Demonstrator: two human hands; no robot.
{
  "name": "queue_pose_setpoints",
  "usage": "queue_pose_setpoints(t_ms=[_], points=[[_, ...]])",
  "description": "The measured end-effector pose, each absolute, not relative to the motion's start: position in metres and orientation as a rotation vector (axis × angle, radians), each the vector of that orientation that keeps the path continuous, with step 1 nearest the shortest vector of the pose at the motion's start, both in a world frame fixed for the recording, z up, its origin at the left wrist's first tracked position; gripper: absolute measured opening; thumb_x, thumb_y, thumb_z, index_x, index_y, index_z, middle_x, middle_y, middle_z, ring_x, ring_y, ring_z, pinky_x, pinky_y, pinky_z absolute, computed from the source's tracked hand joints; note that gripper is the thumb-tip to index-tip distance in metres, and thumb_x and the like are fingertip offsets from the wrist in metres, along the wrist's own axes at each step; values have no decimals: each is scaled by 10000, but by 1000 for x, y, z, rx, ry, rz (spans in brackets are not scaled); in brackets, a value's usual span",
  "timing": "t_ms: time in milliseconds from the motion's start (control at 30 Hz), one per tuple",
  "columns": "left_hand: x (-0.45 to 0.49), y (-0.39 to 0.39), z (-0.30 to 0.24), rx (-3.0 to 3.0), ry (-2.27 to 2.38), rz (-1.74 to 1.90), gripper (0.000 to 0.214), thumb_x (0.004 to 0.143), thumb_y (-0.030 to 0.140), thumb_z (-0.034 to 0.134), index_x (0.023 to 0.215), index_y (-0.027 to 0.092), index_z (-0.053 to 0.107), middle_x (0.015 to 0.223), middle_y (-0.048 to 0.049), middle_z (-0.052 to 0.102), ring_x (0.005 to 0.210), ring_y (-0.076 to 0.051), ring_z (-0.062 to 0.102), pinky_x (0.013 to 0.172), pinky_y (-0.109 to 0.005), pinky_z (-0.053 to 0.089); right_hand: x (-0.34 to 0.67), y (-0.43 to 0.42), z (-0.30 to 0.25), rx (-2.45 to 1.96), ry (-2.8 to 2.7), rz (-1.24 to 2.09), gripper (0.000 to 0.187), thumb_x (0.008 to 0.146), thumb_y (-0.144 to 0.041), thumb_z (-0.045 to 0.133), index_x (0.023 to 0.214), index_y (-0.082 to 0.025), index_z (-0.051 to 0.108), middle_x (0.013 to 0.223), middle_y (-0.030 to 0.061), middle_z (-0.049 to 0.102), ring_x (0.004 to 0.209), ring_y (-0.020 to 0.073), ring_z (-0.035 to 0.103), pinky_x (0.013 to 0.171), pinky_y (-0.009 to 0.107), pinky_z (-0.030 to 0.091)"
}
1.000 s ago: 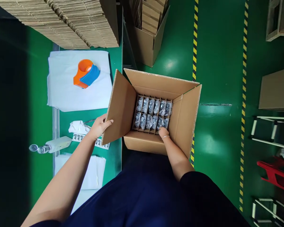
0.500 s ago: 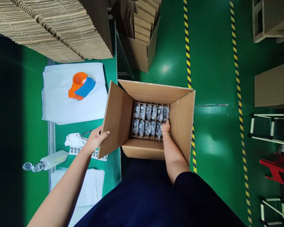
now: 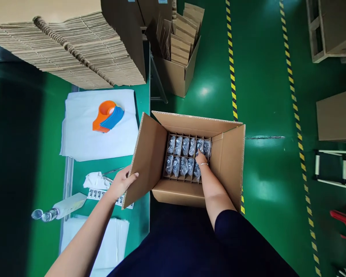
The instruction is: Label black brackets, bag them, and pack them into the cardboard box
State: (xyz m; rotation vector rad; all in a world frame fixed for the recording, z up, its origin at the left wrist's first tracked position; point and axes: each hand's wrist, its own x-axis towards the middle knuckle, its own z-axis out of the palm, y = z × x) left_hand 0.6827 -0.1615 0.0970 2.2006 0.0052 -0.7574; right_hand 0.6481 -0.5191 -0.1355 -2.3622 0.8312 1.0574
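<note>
"box [image 3: 229, 165] time! what are the hands doing?"

"the left hand [image 3: 123, 184] pinches the side flap [image 3: 147, 157], thumb in front, fingers behind. the right hand [image 3: 201, 157] is down in the box, by the little clear bags [image 3: 185, 146]"

"is it grabbing 1?"

"i can't tell. its fingertips seem to touch the bags near the right end, but maybe they just press"

"where are the bags?"

"inside the box, in 2 rows of card slots [image 3: 187, 179]. i see 6 in the far row, and the right arm [image 3: 217, 192] hides some of the near row"

"so what step is this?"

"i think it's making the bags sit neatly. the next move calls for soft fingers and the flap held out of the way"
</note>
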Motion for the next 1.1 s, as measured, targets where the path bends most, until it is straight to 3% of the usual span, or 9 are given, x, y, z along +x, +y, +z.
queue_pose_setpoints(t_ms=[500, 1100], points=[[681, -161, 99, 2088, -20, -802, 549, 833, 534, 507, 1221, 168, 640, 1160, -93, 694, 1008, -331, 626, 917, -429, 499, 695, -483, -127, -2500, 569, 1252, 329, 940, -350, 577, 1208, -159, 574, 1204, 94, 605, 1029, 212, 623, 873, 419, 541], [686, -160, 104, 1977, -22, -812, 564, 848, 514, 509, 1299, 188, 607, 1247, -83, 667, 1099, -349, 609, 946, -435, 492, 720, -412, -127, -2518, 251, 1326, 339, 941, -354, 575, 1223, -166, 567, 1209, 91, 605, 1031, 213, 624, 875, 424, 540]])
